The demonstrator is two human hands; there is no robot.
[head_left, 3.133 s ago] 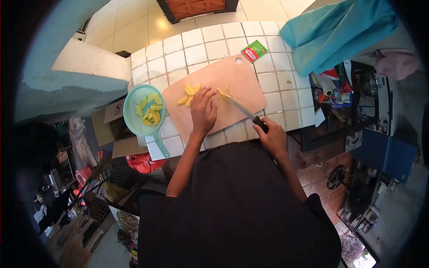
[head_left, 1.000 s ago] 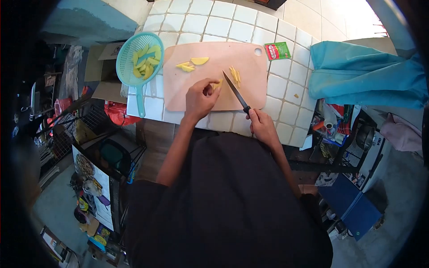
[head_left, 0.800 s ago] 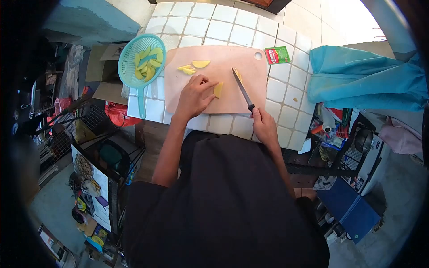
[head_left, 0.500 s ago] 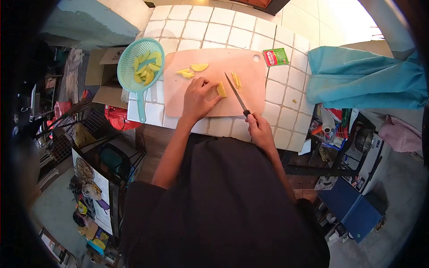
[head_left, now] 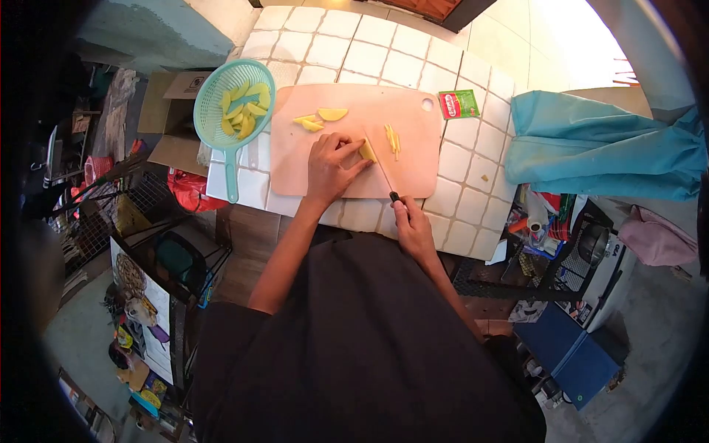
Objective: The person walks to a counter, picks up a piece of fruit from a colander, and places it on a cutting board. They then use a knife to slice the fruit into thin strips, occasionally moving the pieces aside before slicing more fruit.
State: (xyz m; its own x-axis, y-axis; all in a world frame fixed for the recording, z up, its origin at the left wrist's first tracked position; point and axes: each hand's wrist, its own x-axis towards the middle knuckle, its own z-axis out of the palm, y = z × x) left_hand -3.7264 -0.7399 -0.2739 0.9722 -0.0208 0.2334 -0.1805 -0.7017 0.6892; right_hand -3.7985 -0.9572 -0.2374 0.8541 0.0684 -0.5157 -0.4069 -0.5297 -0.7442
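Observation:
On the pink cutting board (head_left: 310, 173), my left hand (head_left: 330, 168) pinches a yellow wedge (head_left: 368, 150) that looks like potato, thumb and fingers at its left side. The knife (head_left: 382, 174) is in my right hand (head_left: 416, 232), gripped by its black handle. Its thin blade lies along the wedge's right edge, tip pointing away from me. Several cut yellow strips (head_left: 392, 140) lie to the right of the blade. Beyond my left hand are a few more wedges (head_left: 332, 114) on the board's far left part.
A mint-green colander (head_left: 231, 166) with yellow wedges stands left of the board on the white tiled counter (head_left: 461, 159). A red and green packet (head_left: 459, 104) lies at the board's far right corner. Blue cloth (head_left: 598, 148) hangs beyond the counter's right edge.
My right hand has brought the knife leftward, from apart on the board to right against the wedge. My left hand keeps its hold on the wedge. The view has shifted slightly.

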